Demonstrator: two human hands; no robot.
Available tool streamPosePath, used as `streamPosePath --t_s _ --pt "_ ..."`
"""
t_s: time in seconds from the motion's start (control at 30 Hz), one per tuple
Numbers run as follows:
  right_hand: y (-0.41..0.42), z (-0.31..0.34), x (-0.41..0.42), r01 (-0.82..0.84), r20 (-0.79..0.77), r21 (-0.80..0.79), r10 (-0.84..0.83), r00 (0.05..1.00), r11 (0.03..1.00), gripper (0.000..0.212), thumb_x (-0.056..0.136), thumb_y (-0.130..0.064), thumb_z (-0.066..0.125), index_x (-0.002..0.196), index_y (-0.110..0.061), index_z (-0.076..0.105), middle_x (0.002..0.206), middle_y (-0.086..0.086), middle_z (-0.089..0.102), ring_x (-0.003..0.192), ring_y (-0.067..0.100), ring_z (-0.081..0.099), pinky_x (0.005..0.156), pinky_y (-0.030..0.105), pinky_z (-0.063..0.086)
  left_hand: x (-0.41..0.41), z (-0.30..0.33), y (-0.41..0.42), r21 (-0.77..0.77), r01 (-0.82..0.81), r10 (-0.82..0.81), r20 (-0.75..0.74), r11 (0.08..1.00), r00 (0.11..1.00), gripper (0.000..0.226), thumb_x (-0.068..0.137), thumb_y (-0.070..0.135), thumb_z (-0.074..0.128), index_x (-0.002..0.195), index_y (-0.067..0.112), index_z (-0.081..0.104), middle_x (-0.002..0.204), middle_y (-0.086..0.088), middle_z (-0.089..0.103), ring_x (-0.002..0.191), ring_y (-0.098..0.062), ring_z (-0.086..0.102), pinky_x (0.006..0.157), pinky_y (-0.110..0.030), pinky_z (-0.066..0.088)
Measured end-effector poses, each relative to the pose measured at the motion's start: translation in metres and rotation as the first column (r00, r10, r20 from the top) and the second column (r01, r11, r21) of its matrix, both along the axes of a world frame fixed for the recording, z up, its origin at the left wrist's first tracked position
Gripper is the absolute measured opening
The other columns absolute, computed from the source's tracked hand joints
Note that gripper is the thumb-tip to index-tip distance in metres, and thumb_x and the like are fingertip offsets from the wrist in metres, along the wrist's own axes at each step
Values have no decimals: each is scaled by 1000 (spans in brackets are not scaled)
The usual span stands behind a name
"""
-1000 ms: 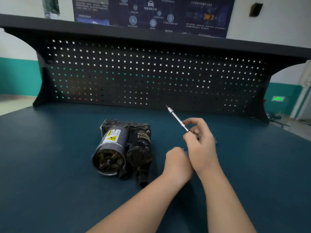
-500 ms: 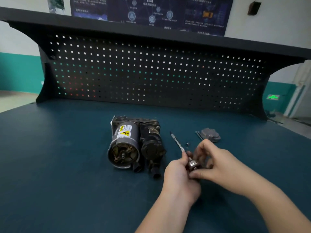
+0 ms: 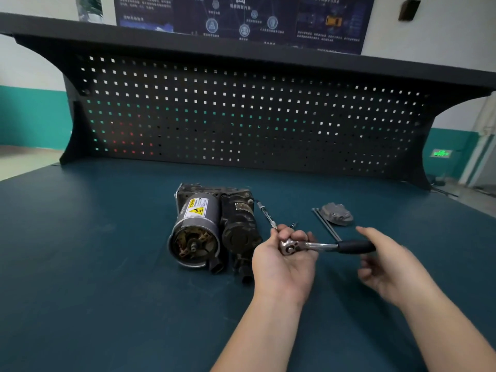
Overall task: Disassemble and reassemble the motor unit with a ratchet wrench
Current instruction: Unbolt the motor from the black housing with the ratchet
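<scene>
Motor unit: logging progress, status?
Left hand grips ratchet wrench head. Right hand open by handle. Motor unit untouched. Nothing blocking.

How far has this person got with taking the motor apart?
Partly apart, it seems: a grey cover, two long bolts and a small screw already lie on the bench, and the motor's near end is open. In hand: the left hand grips the ratchet head and a thin rod; the right hand is open beside the handle. Further stripping and all reassembly look left.
</scene>
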State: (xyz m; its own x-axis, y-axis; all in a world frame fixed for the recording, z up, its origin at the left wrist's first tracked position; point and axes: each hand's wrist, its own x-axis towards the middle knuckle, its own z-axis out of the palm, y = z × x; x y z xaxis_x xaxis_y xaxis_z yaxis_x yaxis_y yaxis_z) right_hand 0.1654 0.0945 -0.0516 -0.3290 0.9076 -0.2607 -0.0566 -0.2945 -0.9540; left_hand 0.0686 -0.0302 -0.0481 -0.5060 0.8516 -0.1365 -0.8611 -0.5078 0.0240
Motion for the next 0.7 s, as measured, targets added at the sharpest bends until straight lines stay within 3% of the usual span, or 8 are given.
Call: streamPosePath --t_s 0.07,0.13,0.2,0.33,0.7 --pt "-8 -1 -5 -167 -110 -77 158 981 983 35 82 -45 68 81 -12 56 54 3 40 37 9 29 29 13 22 -1 -1 0 27 -29 28 37 999 999 33 102 12 31 73 11 47 49 2 44 38 -15 43 70 -34 41" --pt "-14 -2 -11 -273 -232 -21 261 937 962 35 76 -44 71 63 -13 62 48 1 40 29 6 25 27 12 20 -1 -2 -1 57 -41 38 54 998 998 32 101 10 30 74 11 46 49 2 44 38 -15 43 70 -34 41" --pt "-18 -2 -15 -261 -306 59 266 914 964 32 73 -34 71 53 -13 58 46 2 41 27 4 25 28 11 19 -1 -3 -2 79 -50 45 68 996 997 32 101 8 28 75 11 45 49 2 43 38 -15 44 70 -35 40" --pt "-20 -1 -18 -190 -369 115 220 903 975 31 89 -17 55 63 -8 42 41 3 36 26 5 22 30 12 16 1 -4 -3 78 -60 53 80 995 995 31 101 7 27 76 10 46 50 2 43 38 -15 44 70 -36 41" --pt "-20 -5 -18 -182 -392 192 246 887 964 35 92 -13 49 59 -10 38 41 3 33 26 6 20 31 13 17 4 -7 -7 81 -61 57 49 995 997 33 101 8 29 73 11 46 51 3 42 40 -14 45 75 -35 42"
